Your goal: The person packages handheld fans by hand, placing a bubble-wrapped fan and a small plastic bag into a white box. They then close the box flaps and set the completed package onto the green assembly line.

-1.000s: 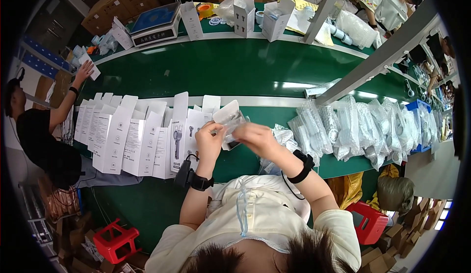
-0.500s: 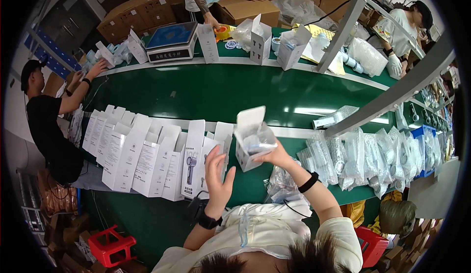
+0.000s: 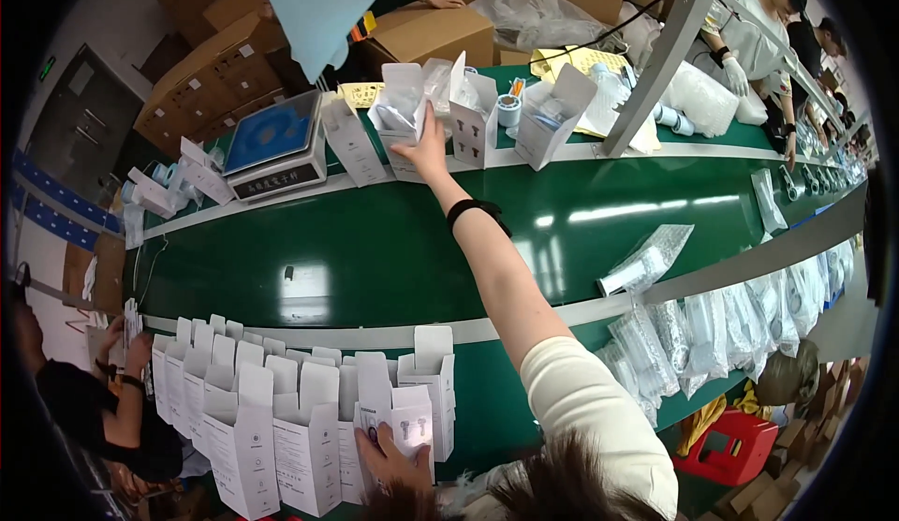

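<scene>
My right arm reaches across the green belt to its far side. My right hand [image 3: 428, 153] is closed around an open white carton [image 3: 400, 126] with something pale in clear plastic inside. It stands among other open cartons, one a white box with small printed pictures [image 3: 471, 132] just to its right. At the near side, my left hand [image 3: 398, 465] grips a white printed box [image 3: 412, 420] with its flap up, at the right end of a row of open white boxes [image 3: 304, 446]. Part of the left hand's wrist is hidden by dark hair.
A scale with a blue top [image 3: 273, 142] stands at the far left. Bubble-wrapped items [image 3: 712, 329] line the near right edge. A metal post [image 3: 660, 67] rises at the far right. Other people work at left, far side and right.
My right hand has carried the open carton from in front of me to the far side of the belt. My left hand has come down onto a box in the near row. The view has shifted.
</scene>
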### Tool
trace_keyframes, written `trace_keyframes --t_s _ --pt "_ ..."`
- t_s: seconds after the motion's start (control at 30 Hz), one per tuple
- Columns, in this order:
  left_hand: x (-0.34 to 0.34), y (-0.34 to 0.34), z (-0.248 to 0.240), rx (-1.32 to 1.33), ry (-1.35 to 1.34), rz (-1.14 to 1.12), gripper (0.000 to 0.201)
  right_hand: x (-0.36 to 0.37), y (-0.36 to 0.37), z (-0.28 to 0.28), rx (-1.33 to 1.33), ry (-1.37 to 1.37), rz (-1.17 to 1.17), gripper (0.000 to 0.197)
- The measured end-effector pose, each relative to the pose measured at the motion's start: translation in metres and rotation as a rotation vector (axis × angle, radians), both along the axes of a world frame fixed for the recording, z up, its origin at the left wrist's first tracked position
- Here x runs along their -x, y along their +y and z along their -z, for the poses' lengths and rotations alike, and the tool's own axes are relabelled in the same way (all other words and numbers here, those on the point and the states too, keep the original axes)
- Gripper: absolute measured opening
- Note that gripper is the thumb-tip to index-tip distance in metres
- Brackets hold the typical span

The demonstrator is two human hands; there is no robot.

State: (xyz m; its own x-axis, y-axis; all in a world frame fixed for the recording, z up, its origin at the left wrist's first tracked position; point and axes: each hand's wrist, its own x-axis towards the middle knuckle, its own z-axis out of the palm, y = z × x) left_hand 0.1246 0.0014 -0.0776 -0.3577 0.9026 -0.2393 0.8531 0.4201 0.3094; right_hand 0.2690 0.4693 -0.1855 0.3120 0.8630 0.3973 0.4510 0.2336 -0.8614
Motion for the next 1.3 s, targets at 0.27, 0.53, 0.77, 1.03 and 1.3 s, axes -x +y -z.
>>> trace_keyframes --t_s 0.27,0.53,0.77,1.03,1.3 --pt "0.016 -0.004 -0.020 -0.201 -0.268 0.217 0.066 -0.107 -0.177 -0.052 0.245 -0.503 -0.220 0.045" --pt "-0.086 0.025 0.030 -0.437 -0.891 0.590 0.049 -0.272 -0.302 0.007 0.541 -1.371 -0.277 0.043" --pt "-0.122 0.050 0.087 -0.292 -0.389 0.409 0.053 -0.266 -0.283 0.008 0.619 -1.476 -0.525 0.050" --pt "-0.172 0.110 0.081 -0.207 0.007 0.298 0.086 -0.217 -0.307 -0.097 0.330 -0.136 -0.307 0.084" --pt "-0.137 0.094 0.059 -0.603 -0.363 0.597 0.091 -0.210 -0.376 -0.175 -0.114 0.643 -0.081 0.092"
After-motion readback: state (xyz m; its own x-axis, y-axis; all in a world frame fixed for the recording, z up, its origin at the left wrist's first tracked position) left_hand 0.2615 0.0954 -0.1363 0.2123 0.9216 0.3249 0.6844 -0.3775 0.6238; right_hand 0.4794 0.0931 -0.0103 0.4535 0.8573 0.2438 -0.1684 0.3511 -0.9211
